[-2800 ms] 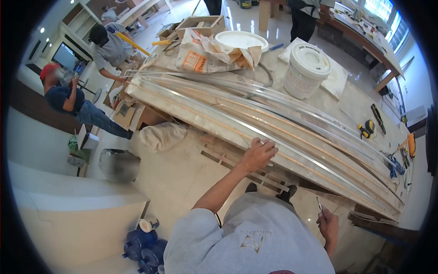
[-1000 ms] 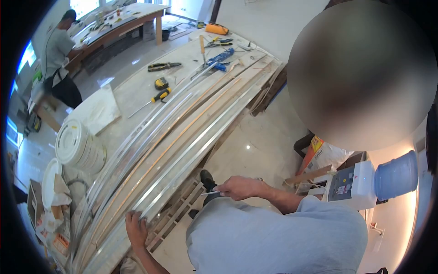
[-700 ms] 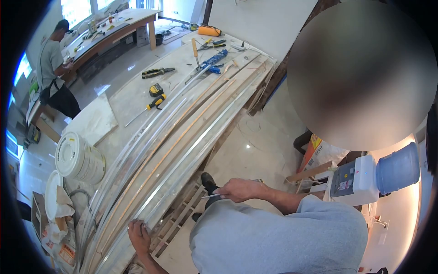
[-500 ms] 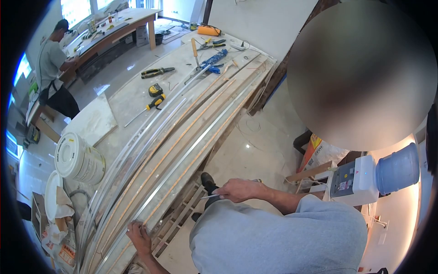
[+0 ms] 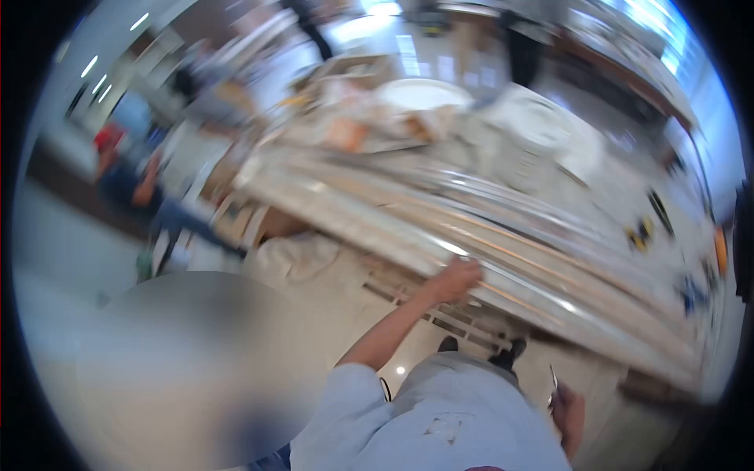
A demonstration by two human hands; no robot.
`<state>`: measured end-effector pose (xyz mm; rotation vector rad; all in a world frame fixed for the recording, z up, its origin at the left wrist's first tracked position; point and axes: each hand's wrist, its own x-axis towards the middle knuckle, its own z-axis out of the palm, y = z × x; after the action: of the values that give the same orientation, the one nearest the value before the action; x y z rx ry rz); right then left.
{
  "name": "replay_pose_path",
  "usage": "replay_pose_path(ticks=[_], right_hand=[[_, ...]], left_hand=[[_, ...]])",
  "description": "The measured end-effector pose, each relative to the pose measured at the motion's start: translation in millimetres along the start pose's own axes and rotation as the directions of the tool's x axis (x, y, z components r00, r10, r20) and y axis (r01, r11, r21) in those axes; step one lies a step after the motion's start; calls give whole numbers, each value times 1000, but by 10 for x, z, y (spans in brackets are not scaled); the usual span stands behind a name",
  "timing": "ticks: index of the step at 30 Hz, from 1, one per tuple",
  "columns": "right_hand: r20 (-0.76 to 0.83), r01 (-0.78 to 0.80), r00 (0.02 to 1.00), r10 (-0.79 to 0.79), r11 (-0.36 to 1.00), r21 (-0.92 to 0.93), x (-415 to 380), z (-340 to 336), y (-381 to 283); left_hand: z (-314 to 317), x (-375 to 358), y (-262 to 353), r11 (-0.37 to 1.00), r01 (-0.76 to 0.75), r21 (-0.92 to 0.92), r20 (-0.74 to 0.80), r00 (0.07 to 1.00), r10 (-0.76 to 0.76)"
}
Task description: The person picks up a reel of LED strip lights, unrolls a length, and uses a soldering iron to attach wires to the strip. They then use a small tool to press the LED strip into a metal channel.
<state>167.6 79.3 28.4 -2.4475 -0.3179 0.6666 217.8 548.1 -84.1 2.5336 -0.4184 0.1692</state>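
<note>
My left hand point(image 5: 458, 280) rests at the near edge of the workbench point(image 5: 353, 224), over the long strips. Its fingers are curled together, and blur hides what is between them. Low at the right, my right hand point(image 5: 569, 412) is closed round a thin metal tool point(image 5: 554, 378) that points up and away from the bench. Silvery strips point(image 5: 550, 294) and an orange-toned strip point(image 5: 510, 297) run lengthwise along the bench on both sides of my left hand.
A white bucket point(image 5: 530, 129) stands beyond the strips. Blurred yellow-black tools point(image 5: 640, 234) and a blue tool point(image 5: 691, 294) lie at the right. A person in a red cap point(image 5: 129, 177) is at the left; another person point(image 5: 526, 47) stands beyond the bench. Slatted wood point(image 5: 448, 320) lies below the bench edge.
The view has swung strongly to the left, so the bench now runs across it and blurs. My right hand has lowered, still with the thin tool. My left hand is still at the bench edge.
</note>
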Motion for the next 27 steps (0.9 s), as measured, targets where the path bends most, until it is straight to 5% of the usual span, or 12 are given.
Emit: replay_pose_path(ticks=[2, 10, 19, 21, 27], right_hand=[[104, -152, 984, 147, 988, 40, 32, -100, -142], [123, -13, 992, 18, 999, -37, 290, -203, -349], [108, -20, 994, 17, 999, 26, 269, -58, -299], [139, -38, 990, 31, 998, 47, 246, -38, -330], [118, -26, 993, 21, 999, 41, 169, -24, -325]], left_hand=[[-46, 24, 71, 1000, -11, -20, -43, 999, 10], [90, -24, -18, 999, -34, -1, -125, 992, 33], [63, -2, 22, 999, -29, 30, -107, 994, 32], [132, -4, 4, 996, -68, 61, -245, 966, 80], [-34, -59, 68, 996, -90, 0, -189, 978, 89]])
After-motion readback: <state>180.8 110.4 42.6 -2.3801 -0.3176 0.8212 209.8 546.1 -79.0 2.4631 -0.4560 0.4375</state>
